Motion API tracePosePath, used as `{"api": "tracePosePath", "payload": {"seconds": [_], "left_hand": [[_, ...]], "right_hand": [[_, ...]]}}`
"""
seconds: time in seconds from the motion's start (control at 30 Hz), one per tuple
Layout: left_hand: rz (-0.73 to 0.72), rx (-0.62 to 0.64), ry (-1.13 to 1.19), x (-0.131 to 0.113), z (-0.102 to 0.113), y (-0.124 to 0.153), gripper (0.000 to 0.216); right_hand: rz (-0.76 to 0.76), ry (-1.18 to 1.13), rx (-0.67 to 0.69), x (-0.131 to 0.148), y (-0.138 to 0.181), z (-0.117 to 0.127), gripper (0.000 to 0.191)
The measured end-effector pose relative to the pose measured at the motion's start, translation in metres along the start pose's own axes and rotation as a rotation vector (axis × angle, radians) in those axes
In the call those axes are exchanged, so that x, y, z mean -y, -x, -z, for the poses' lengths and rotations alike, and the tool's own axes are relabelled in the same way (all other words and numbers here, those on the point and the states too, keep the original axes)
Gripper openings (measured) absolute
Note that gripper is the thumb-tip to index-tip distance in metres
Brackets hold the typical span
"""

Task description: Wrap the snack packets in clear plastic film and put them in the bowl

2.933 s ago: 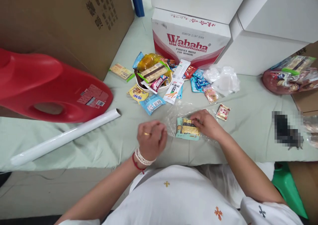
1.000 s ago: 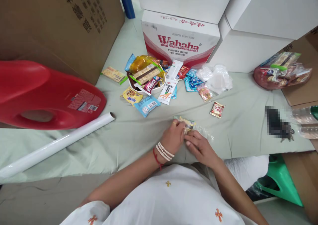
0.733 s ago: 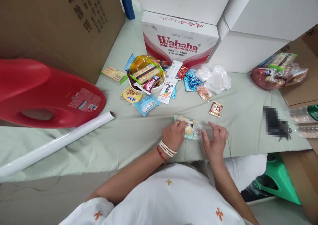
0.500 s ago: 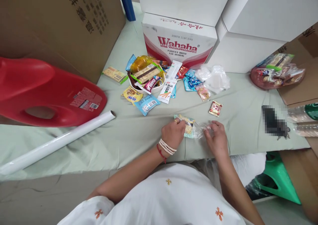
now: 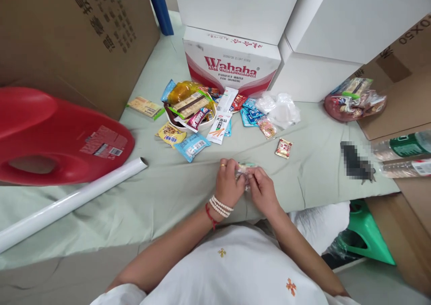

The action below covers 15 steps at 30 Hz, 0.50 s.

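Note:
Close together near the table's front edge, both hands are closed on a small snack packet in a clear plastic bag [image 5: 247,165]. My left hand [image 5: 229,184], with a ring and beaded bracelet, grips its left side. My right hand [image 5: 264,190] pinches the crumpled plastic at the right. The fingers cover most of the packet. Beyond them, a small red and cream packet [image 5: 283,148] lies on the cloth. A white bowl [image 5: 213,115] heaped with wrapped snacks stands farther back, with a blue packet [image 5: 192,147] and a white snack stick packet [image 5: 219,128] beside it.
A red jug [image 5: 67,137] and a white tube [image 5: 74,199] lie at the left. Behind the bowl stands a Wahaha carton [image 5: 232,65]. Clear plastic bags [image 5: 286,110], a bowl of bagged snacks [image 5: 340,110] and plastic bottles [image 5: 406,145] are to the right.
My right hand has moved left, close to my left hand, gathering the loose clear plastic against the packet. The view has shifted slightly to the right.

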<state>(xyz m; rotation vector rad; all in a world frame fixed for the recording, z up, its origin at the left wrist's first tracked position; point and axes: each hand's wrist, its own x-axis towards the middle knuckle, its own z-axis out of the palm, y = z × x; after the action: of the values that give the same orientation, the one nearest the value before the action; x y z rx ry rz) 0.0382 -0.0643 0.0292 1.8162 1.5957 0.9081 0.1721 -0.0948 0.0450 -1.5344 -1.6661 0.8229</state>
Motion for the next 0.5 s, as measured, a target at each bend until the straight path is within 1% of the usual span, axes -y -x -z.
{"api": "tracePosePath", "payload": {"seconds": [0.07, 0.1, 0.17, 0.27, 0.4, 0.47, 0.5], "left_hand": [[-0.057, -0.05, 0.125, -0.012, 0.005, 0.007, 0.021], [-0.084, -0.055, 0.184, -0.018, 0.006, 0.01, 0.022], [-0.116, -0.021, 0.301, -0.028, 0.007, 0.016, 0.025], [-0.145, 0.076, 0.455, -0.033, 0.003, 0.021, 0.032], [-0.27, 0.27, 0.58, -0.031, -0.004, 0.019, 0.045], [-0.319, 0.339, 0.634, -0.028, -0.005, 0.016, 0.05], [-0.331, 0.351, 0.655, -0.026, -0.004, 0.014, 0.051]], "right_hand": [[-0.011, -0.062, -0.031, 0.003, 0.011, 0.006, 0.024], [-0.02, -0.082, -0.045, 0.003, 0.015, 0.009, 0.025], [-0.045, -0.109, -0.067, 0.003, 0.021, 0.013, 0.031], [-0.124, -0.139, -0.128, -0.002, 0.024, 0.016, 0.039], [-0.302, -0.166, -0.205, -0.015, 0.026, 0.02, 0.037], [-0.353, -0.182, -0.234, -0.026, 0.025, 0.031, 0.032], [-0.364, -0.202, -0.273, -0.034, 0.022, 0.041, 0.029]]}}
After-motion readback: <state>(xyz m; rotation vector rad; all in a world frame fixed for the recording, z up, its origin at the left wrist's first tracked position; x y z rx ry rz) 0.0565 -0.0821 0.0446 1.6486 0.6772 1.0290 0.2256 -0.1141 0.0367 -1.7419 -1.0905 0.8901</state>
